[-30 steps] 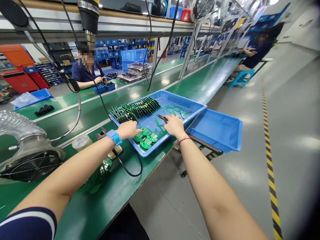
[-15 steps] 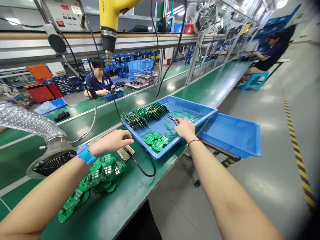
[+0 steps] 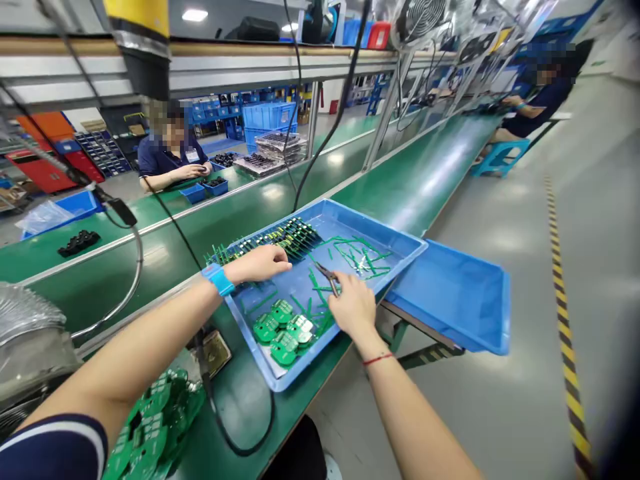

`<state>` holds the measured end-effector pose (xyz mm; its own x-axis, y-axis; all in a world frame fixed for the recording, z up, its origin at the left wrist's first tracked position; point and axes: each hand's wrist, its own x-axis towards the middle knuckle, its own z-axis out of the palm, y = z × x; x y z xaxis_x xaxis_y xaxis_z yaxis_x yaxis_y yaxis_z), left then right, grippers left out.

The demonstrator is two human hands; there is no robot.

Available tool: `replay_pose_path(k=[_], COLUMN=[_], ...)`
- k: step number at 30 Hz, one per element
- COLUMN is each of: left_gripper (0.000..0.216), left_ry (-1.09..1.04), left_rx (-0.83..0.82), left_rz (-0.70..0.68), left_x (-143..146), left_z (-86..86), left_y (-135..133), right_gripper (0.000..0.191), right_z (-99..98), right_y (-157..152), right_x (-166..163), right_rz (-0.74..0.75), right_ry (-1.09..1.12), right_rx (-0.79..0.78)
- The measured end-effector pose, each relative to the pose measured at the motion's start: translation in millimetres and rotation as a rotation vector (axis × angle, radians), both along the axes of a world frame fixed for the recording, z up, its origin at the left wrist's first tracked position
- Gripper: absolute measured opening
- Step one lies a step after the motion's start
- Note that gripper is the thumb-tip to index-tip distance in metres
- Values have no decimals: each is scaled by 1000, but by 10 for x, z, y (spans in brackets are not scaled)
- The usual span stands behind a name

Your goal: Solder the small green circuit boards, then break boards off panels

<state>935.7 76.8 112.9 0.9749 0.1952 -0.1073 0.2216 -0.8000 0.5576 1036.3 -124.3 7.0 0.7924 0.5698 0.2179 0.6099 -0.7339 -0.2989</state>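
Note:
My left hand (image 3: 263,262) is over the blue tray (image 3: 275,383), fingers slightly apart and bent, close beside a row of upright green circuit boards (image 3: 295,235). Nothing shows in it, though its fingertips are partly hidden. In my right hand (image 3: 354,303) is a pair of small cutting pliers (image 3: 330,277), fingers wrapped round the handles and jaws pointing to the upper left. Below them, thin green strips (image 3: 367,257) lie scattered across the tray floor. Several rounded green boards (image 3: 283,333) lie flat in the tray's near corner.
A heap of green boards (image 3: 155,420) lies on the bench at lower left, near a black cable (image 3: 240,450). A second blue tray (image 3: 450,293) adjoins at right. A yellow tool (image 3: 137,40) hangs above. Two people sit beyond, one (image 3: 175,157) across the line.
My left hand has moved right from the bench to over the tray. My right hand, with the pliers, has come nearer to it. The view has shifted.

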Motion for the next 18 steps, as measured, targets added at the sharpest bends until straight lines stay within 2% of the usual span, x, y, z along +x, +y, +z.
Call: replay_pose_path(k=[3, 6, 11, 18], left_gripper=[15, 19, 32, 35], left_ry=[47, 90, 98, 232], left_rx=[-38, -58, -15, 42], left_rz=[96, 285, 572, 829], left_x=[558, 972, 1425, 1987], left_z=[-103, -118, -110, -309], left_y=[-92, -148, -99, 72], right_gripper=[48, 48, 48, 50], right_z=[49, 144, 152, -17], right_y=[-53, -114, -155, -151], right_x=[-16, -40, -16, 7], right_rz=[14, 37, 96, 128], right_ry=[57, 122, 212, 329], right_rx=[43, 88, 149, 219])
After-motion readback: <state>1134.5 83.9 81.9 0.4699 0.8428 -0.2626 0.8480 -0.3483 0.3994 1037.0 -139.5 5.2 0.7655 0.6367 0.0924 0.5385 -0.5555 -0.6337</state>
